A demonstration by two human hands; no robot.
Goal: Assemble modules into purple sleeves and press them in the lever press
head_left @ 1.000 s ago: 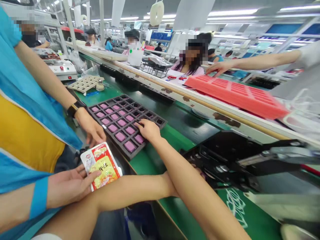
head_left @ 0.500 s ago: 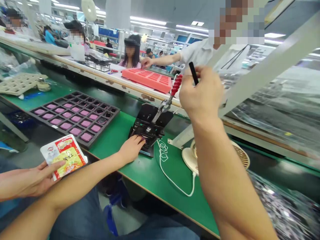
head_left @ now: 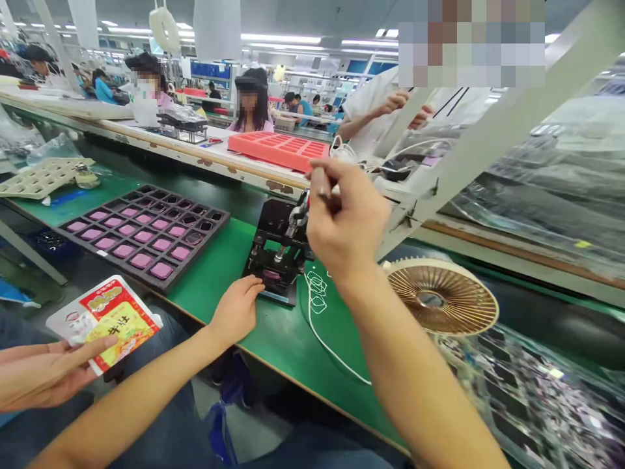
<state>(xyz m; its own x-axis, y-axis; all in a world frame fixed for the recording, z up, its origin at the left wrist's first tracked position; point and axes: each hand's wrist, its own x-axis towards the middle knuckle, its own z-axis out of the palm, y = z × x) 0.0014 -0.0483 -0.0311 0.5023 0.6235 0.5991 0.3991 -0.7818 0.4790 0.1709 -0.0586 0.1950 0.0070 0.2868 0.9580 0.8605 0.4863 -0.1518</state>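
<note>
My left hand (head_left: 237,307) lies with its fingers stretched onto the front edge of a black clamping fixture (head_left: 273,225). A purple piece (head_left: 272,275) shows in the fixture's front opening, close to my fingertips. My right hand (head_left: 347,218) is closed at the top of the fixture's metal toggle clamp (head_left: 295,218). A dark pen-like stick (head_left: 321,184) pokes out of its curled fingers. Only a sliver of the clamp's red handle shows; the hand hides the rest, and whether the fingers grip it I cannot tell.
Left of the fixture lies a black tray (head_left: 168,277) with purple pieces in many pockets. Another person's hand (head_left: 53,374) holds a food packet (head_left: 114,319) at lower left. A round fan (head_left: 432,299) and white cable (head_left: 332,355) are at right. A red tray (head_left: 278,148) sits beyond.
My right hand has moved left and down to the clamp handle. My left fingers have drawn back from the fixture's middle, exposing the purple piece. The person opposite has withdrawn a hand from the red tray.
</note>
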